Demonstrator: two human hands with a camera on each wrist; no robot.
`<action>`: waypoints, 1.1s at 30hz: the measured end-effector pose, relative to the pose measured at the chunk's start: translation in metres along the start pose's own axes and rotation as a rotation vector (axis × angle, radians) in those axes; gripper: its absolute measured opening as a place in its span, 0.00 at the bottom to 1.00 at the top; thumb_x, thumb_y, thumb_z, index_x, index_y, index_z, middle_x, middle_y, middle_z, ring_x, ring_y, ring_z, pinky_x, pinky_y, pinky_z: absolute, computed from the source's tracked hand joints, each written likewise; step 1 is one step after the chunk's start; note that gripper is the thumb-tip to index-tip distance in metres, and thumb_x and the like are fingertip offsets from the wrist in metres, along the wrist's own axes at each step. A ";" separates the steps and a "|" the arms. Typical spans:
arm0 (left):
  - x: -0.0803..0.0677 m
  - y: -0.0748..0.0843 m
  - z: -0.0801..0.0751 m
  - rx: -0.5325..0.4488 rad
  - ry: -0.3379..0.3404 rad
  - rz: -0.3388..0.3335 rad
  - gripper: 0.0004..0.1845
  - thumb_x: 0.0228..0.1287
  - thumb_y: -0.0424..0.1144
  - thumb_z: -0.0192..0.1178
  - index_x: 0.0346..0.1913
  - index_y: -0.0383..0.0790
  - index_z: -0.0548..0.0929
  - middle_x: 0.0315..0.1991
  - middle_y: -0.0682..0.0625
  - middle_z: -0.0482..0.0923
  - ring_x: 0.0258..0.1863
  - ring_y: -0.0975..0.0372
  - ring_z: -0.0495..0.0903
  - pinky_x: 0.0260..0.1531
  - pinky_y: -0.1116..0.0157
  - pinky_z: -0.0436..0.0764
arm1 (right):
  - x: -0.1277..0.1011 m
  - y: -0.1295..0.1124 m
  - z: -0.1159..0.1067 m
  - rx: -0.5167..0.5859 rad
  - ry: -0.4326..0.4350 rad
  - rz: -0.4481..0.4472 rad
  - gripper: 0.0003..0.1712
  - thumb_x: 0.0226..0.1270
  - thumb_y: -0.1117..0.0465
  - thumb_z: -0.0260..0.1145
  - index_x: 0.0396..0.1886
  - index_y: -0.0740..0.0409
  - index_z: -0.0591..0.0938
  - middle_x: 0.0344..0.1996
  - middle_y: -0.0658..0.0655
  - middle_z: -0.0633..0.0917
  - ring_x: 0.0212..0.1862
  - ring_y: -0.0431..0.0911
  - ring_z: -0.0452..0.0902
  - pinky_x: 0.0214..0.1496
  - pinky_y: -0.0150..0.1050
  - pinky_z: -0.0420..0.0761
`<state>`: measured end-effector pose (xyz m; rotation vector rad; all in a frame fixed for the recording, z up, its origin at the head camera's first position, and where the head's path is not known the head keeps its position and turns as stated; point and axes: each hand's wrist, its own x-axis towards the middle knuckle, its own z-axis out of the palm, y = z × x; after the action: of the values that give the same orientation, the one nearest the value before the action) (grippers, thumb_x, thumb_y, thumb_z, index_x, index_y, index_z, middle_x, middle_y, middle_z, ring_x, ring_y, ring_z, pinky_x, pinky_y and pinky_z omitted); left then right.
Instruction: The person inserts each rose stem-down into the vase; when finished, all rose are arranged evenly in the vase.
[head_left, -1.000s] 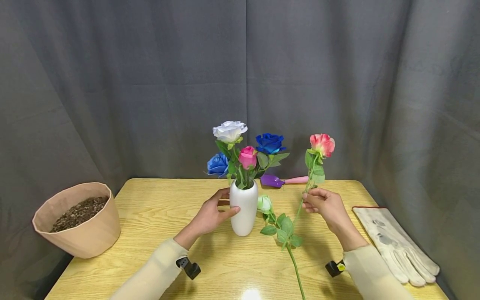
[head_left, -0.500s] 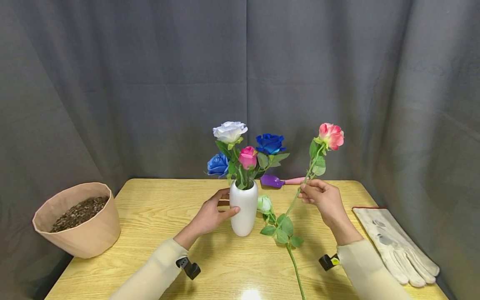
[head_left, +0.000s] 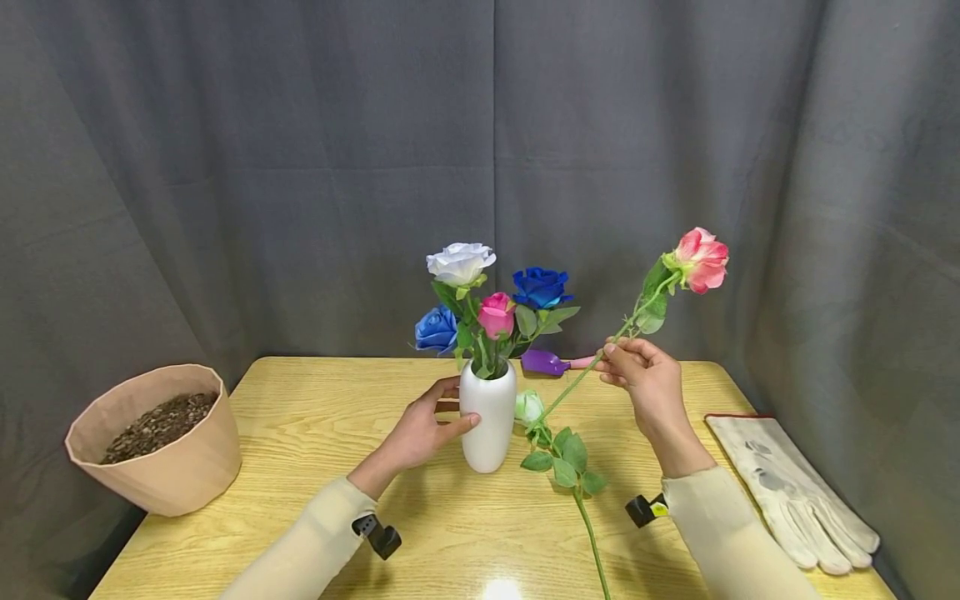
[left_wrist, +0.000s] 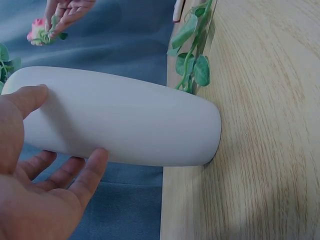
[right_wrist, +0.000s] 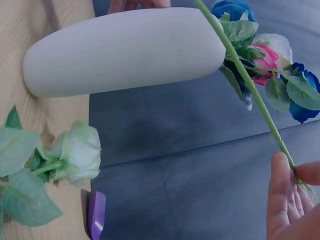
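A white vase (head_left: 487,421) stands upright on the table, bearing a white rose (head_left: 460,264), two blue roses (head_left: 541,287) and a hot-pink rose (head_left: 496,315). My left hand (head_left: 420,429) holds it from the left side, thumb in front and fingers behind, as the left wrist view also shows. To the vase's right, my right hand (head_left: 651,392) pinches the stem of a coral-pink rose (head_left: 702,260) between thumb and fingers. That rose leans right, bloom up, and its bare stem slants down-left in the air. A pale green rose (head_left: 574,454) lies on the table between the hands.
A purple trowel (head_left: 545,362) with a pink handle lies at the table's back edge. The pot of soil (head_left: 225,450) stands at the left. On the right rests a pale work glove (head_left: 795,492). A grey curtain (head_left: 360,167) hangs behind the table.
My right hand has risen slightly, tilting the coral-pink rose so its bloom swings right and up and its stem slants more. My left hand and the vase have stayed put.
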<state>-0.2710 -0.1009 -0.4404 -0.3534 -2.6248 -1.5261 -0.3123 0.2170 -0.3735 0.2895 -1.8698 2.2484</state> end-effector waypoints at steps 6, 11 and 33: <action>0.000 0.001 -0.001 0.007 -0.008 0.003 0.39 0.63 0.57 0.67 0.73 0.48 0.66 0.63 0.47 0.75 0.62 0.49 0.79 0.56 0.50 0.83 | 0.002 -0.005 0.006 0.077 0.063 -0.043 0.06 0.68 0.64 0.68 0.40 0.61 0.81 0.29 0.49 0.88 0.30 0.39 0.88 0.36 0.32 0.88; 0.000 0.001 -0.001 0.010 -0.009 -0.003 0.39 0.62 0.57 0.67 0.73 0.49 0.66 0.64 0.47 0.75 0.63 0.49 0.78 0.57 0.50 0.83 | 0.005 -0.007 0.010 0.136 0.104 -0.068 0.08 0.67 0.65 0.69 0.42 0.64 0.80 0.32 0.52 0.88 0.29 0.41 0.88 0.36 0.34 0.88; -0.001 0.001 0.000 0.007 0.000 -0.009 0.38 0.63 0.55 0.68 0.73 0.49 0.66 0.63 0.47 0.75 0.62 0.50 0.78 0.57 0.50 0.83 | 0.013 -0.013 0.028 0.183 0.185 -0.212 0.05 0.67 0.67 0.68 0.40 0.62 0.80 0.30 0.52 0.89 0.28 0.41 0.88 0.30 0.32 0.87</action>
<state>-0.2697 -0.1007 -0.4394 -0.3417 -2.6341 -1.5195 -0.3210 0.1918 -0.3528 0.2817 -1.4732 2.2191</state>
